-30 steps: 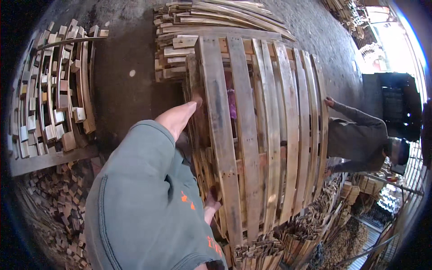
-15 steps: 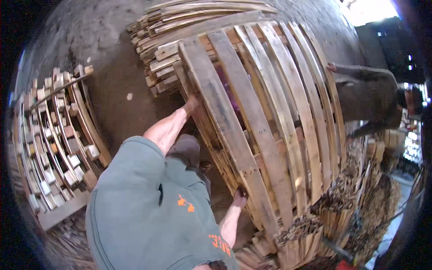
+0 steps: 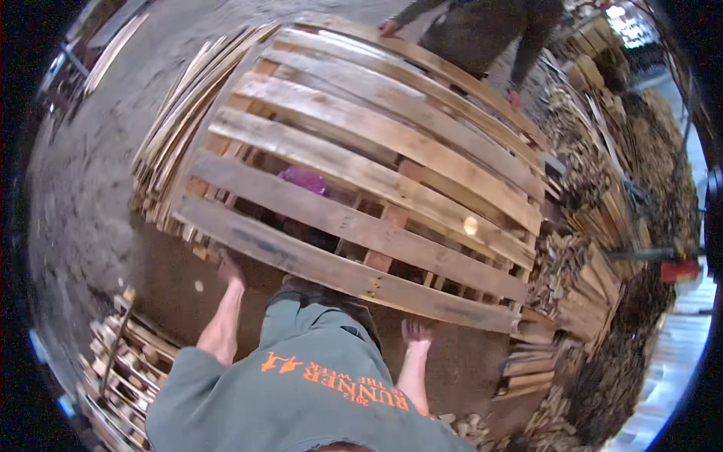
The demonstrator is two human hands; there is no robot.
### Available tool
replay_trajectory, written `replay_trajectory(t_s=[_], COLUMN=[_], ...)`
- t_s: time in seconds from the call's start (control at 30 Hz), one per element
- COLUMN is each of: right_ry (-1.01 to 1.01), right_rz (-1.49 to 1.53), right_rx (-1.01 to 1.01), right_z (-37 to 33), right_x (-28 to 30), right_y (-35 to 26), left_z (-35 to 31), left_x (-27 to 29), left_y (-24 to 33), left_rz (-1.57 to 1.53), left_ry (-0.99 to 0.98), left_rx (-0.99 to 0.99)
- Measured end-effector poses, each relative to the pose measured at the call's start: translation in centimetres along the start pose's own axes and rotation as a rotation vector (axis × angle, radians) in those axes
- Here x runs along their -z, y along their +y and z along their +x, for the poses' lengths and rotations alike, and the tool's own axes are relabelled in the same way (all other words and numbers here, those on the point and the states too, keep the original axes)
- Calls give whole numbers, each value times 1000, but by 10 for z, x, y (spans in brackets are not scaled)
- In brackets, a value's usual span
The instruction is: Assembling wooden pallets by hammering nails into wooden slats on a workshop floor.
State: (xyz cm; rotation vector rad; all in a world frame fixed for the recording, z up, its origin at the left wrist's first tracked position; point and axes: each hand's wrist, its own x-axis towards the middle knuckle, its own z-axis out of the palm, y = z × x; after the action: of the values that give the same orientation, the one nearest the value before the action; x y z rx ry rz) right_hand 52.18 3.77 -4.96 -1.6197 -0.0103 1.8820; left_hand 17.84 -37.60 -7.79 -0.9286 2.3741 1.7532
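A large wooden pallet [image 3: 331, 162] with long weathered slats lies in front of me, its near board facing my body. My left hand [image 3: 230, 270] is just below the left part of that near edge, fingers stretched toward it and somewhat blurred. Close to the right part of the same edge is my right hand [image 3: 416, 331], its fingers spread and seemingly a little short of the board. At the far side, another person's two hands touch the pallet's far edge. Something purple [image 3: 303, 179] shows through the gaps between slats.
Stacked long thin boards [image 3: 192, 124] stand left of the pallet. Nearer on the left is a rack of small wood blocks [image 3: 132, 369]. Bundled wood pieces [image 3: 576, 279] and a heap of scraps line the right side, with a red object [image 3: 680, 270] beyond them.
My view has turned, so the pallet now lies crosswise before me. Both my hands were on its edge and now look slightly off it. The other person now shows at the far side.
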Motion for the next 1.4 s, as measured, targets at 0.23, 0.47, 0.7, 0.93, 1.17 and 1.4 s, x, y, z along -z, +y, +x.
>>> replay_trajectory(t_s=[0.23, 0.47, 0.7, 0.93, 1.17, 1.4], right_ry=[-346, -467, -829, -860, -860, -760], right_rz=[324, 335, 367, 325, 380, 2], right_rx=[200, 427, 249, 121, 162, 918], right_z=[-9, -47, -16, -10, -91, -255], right_x=[-3, -73, -67, -62, -64, -89], right_y=[-68, -61, -76, -80, -95, -143], left_z=[-81, -74, -74, -90, -126, -144], left_x=[-44, -66, -70, -66, -55, -22], left_y=[72, 69, 70, 90, 130, 146], left_rz=[-195, -232, -268, -297, -358, -408], left_ry=[25, -290, -399, -280, -256, -764], left_rx=[81, 34, 110, 4, 38, 277])
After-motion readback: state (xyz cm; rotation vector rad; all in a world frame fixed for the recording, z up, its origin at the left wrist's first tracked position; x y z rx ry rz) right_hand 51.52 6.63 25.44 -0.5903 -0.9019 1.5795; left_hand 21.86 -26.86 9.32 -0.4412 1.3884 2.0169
